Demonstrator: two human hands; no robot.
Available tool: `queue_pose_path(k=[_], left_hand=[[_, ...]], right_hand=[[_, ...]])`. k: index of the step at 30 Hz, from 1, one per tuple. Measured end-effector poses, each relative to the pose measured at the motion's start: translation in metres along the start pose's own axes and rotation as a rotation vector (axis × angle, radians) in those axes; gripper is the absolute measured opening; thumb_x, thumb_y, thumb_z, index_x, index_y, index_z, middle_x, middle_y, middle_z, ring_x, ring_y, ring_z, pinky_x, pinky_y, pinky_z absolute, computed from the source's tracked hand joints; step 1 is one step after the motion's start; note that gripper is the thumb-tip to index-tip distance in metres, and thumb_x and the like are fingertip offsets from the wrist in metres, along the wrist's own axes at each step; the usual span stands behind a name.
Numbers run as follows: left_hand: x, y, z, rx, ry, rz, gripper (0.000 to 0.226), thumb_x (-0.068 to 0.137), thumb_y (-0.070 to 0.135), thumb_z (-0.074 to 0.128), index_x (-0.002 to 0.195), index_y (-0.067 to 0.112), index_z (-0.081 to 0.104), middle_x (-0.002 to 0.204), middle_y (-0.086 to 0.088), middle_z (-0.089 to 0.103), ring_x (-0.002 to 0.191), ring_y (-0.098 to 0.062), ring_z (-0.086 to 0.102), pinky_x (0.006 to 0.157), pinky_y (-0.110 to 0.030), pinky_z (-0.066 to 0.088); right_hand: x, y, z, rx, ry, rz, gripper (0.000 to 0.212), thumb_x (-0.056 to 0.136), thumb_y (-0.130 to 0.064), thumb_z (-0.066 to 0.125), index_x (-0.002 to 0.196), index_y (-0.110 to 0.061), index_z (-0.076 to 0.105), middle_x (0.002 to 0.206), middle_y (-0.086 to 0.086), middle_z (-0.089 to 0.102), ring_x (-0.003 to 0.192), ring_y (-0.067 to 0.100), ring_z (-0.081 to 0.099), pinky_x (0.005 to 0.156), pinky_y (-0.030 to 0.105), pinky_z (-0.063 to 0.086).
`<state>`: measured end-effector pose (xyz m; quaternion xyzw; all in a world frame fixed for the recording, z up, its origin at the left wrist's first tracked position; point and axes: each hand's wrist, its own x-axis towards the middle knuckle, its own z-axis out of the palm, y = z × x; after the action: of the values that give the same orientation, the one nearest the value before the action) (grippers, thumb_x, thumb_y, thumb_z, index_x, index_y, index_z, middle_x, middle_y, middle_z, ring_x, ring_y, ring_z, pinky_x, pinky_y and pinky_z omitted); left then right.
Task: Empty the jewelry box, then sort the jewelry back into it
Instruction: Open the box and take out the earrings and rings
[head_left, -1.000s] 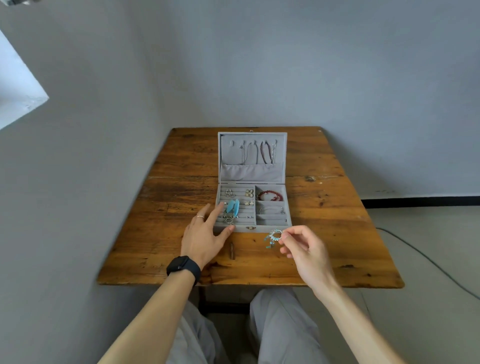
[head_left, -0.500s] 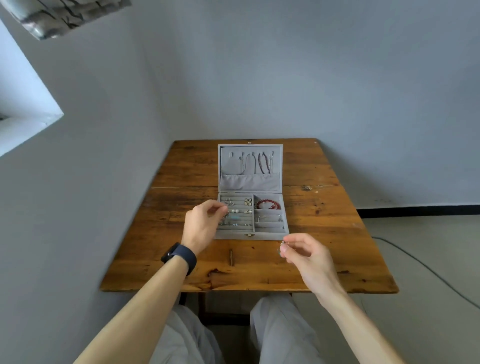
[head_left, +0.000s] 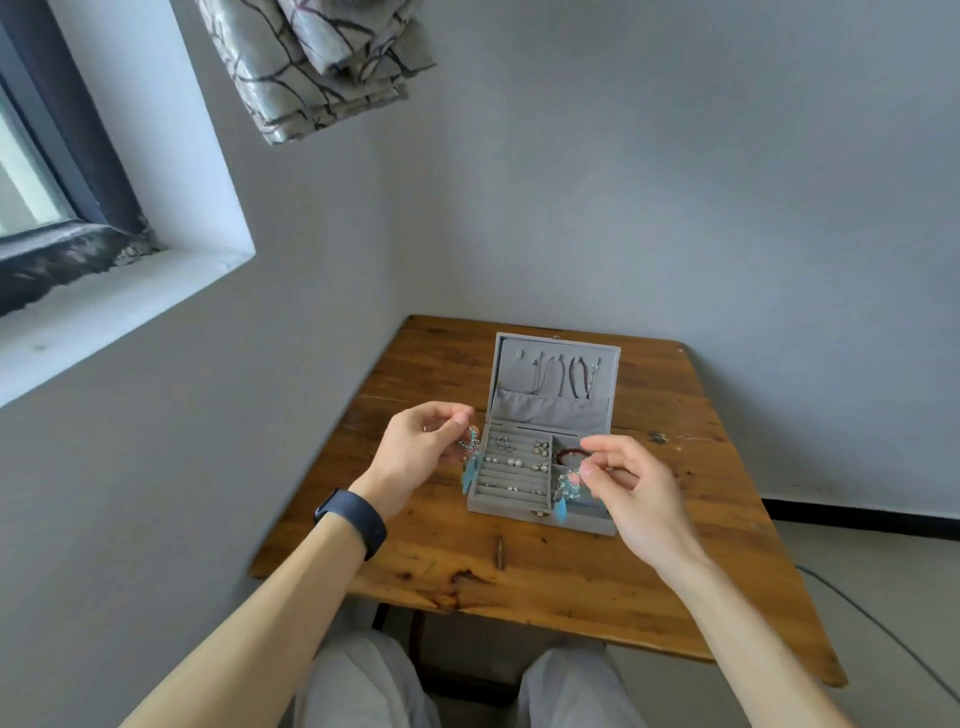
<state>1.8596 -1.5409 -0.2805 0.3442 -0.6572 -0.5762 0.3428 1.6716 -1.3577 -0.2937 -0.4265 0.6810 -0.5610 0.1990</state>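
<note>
Head view: left hand (head_left: 415, 452) pinches a blue feather earring (head_left: 470, 460) at the left wall of the jewelry box (head_left: 506, 512). Right hand (head_left: 631, 488) pinches the matching second earring (head_left: 565, 493) over the box's right front compartments. The box sits open mid-table between the hands, lid (head_left: 553, 410) upright. Worn wooden table (head_left: 571, 582) in a corner of grey walls, window (head_left: 31, 171) to the left, patterned curtain (head_left: 317, 67) above. Box is grey velvet with ridged ring rows holding studs; a red bead bracelet (head_left: 569, 454) lies in it and necklaces (head_left: 571, 376) hang in the lid. Dark wristband (head_left: 356, 519) on the left wrist.
</note>
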Motion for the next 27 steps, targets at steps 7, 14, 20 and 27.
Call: queue_pose_path(k=[7,14,20,27], left_hand=[[-0.019,-0.008,-0.025,0.103,-0.049,-0.011,0.016,0.096,0.015,0.065,0.107,0.024,0.071,0.095,0.008,0.077,0.091,-0.009,0.073,0.071,-0.02,0.057],[-0.036,-0.012,-0.056,0.219,-0.007,0.034,0.019,0.092,0.014,0.07,0.109,0.022,0.07,0.096,0.008,0.077,0.095,-0.007,0.072,0.081,-0.031,0.06],[-0.058,-0.022,-0.081,0.246,0.082,0.026,0.013,0.094,0.024,0.067,0.106,0.028,0.068,0.096,0.013,0.076,0.095,-0.002,0.07,0.09,-0.031,0.057],[-0.086,-0.043,-0.12,0.238,0.07,-0.116,0.02,0.095,0.027,0.063,0.115,0.031,0.063,0.093,0.015,0.077,0.093,0.001,0.069,0.095,-0.032,0.051]], right_hand=[[0.015,-0.012,0.018,-0.009,-0.033,-0.009,0.016,0.088,-0.024,0.075,0.101,-0.033,0.071,0.095,-0.012,0.075,0.09,0.006,0.072,0.08,0.03,0.06],[0.019,-0.015,0.048,-0.038,-0.077,-0.02,0.014,0.087,-0.026,0.076,0.098,-0.035,0.072,0.095,-0.015,0.074,0.094,0.005,0.07,0.083,0.039,0.061],[0.011,-0.013,0.088,-0.038,-0.143,-0.029,0.015,0.093,-0.022,0.069,0.1,-0.035,0.071,0.098,-0.014,0.073,0.096,0.004,0.069,0.086,0.041,0.06],[-0.004,-0.009,0.149,-0.056,-0.245,-0.026,0.018,0.093,-0.021,0.067,0.096,-0.039,0.069,0.095,-0.024,0.07,0.094,-0.004,0.065,0.088,0.031,0.056]])
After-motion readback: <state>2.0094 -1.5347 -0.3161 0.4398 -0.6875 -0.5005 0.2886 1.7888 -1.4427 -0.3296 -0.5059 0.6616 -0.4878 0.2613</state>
